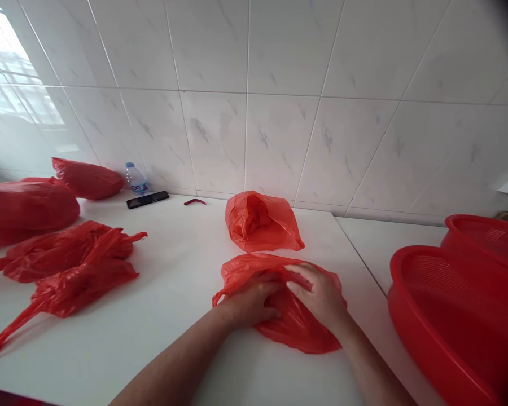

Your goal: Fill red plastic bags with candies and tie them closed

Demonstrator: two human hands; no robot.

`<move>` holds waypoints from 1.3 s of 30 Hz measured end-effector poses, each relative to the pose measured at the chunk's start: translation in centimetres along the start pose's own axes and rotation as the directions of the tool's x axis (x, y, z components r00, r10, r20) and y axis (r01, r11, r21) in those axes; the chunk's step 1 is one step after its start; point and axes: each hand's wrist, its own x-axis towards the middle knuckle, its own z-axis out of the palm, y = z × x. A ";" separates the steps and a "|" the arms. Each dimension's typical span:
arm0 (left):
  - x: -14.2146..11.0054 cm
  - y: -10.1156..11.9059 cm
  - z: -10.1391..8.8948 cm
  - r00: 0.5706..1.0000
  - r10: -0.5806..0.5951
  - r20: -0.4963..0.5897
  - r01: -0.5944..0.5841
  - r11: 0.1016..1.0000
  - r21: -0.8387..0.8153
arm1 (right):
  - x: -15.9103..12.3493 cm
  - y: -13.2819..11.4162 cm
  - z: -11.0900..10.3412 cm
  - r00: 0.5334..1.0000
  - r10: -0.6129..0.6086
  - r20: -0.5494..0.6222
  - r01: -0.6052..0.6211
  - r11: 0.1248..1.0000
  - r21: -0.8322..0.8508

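A thin red plastic bag (298, 332) lies crumpled on the white countertop in front of me, its mouth spread toward my hands. The fingers of my left hand (248, 301) reach into the mouth, partly behind the see-through film; its thumb stands apart, and I see nothing gripped. Curled over the bag's upper right edge, my right hand (319, 293) holds the film between thumb and fingers. What lies inside this bag is hidden. Just behind it, near the wall, sits a second open red plastic bag (279, 225) with dark red contents showing through.
Tied red bags (71, 282) and fuller red bags (29, 206) lie at the left. Along the tiled wall are a water bottle (135, 179), a black phone (148, 199) and a small dark red curved object (195, 201). Red plastic baskets (423, 327) stand at the right.
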 end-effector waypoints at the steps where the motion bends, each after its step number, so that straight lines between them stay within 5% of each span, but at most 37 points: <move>1: -0.1 0.1 0.1 0.999 0.015 0.028 -0.015 1.000 -0.018 | 0.1 0.2 0.3 1.000 -0.026 -0.004 0.026 0.998 -0.053; 6: -0.4 0.6 0.3 0.989 0.125 0.076 -0.124 0.992 -0.016 | 0.5 2.3 0.6 0.994 0.106 -0.012 -0.106 0.980 -0.171; 10: -0.3 1.0 0.1 0.950 0.211 -0.230 -0.179 0.972 0.151 | 0.6 2.9 0.2 0.991 0.136 0.004 -0.133 0.972 -0.192; 14: 0.1 0.4 -0.7 0.853 0.172 -0.493 0.034 0.924 0.382 | 0.5 2.4 0.4 0.992 0.124 0.020 -0.115 0.957 -0.265; 16: 0.2 -0.4 -1.2 0.846 0.063 -0.530 0.184 0.898 0.400 | 0.5 2.3 0.5 0.991 0.133 0.027 -0.118 0.946 -0.302; 19: 0.4 -1.9 -1.6 0.883 -0.172 -0.437 0.298 0.924 0.238 | 0.5 2.4 0.4 0.990 0.130 0.046 -0.109 0.941 -0.320; 22: 0.6 -2.7 -1.5 0.869 -0.351 -0.348 0.378 0.926 0.007 | 0.6 2.0 0.3 0.993 0.107 0.042 -0.090 0.952 -0.294; 30: 1.2 -3.4 -1.2 0.760 -0.423 -0.494 0.261 0.894 -0.364 | 0.0 -0.2 0.0 0.958 -0.147 -0.246 0.099 0.975 -0.198; 34: 1.4 -4.0 -1.5 0.710 -0.540 -0.452 0.216 0.779 -0.589 | -0.2 -0.4 0.1 0.945 -0.151 -0.291 0.120 0.985 -0.121; 39: 1.3 -3.7 -1.6 0.705 -0.641 -0.303 0.154 0.556 -0.817 | -0.1 -0.2 0.0 0.942 -0.146 -0.302 0.130 0.989 -0.071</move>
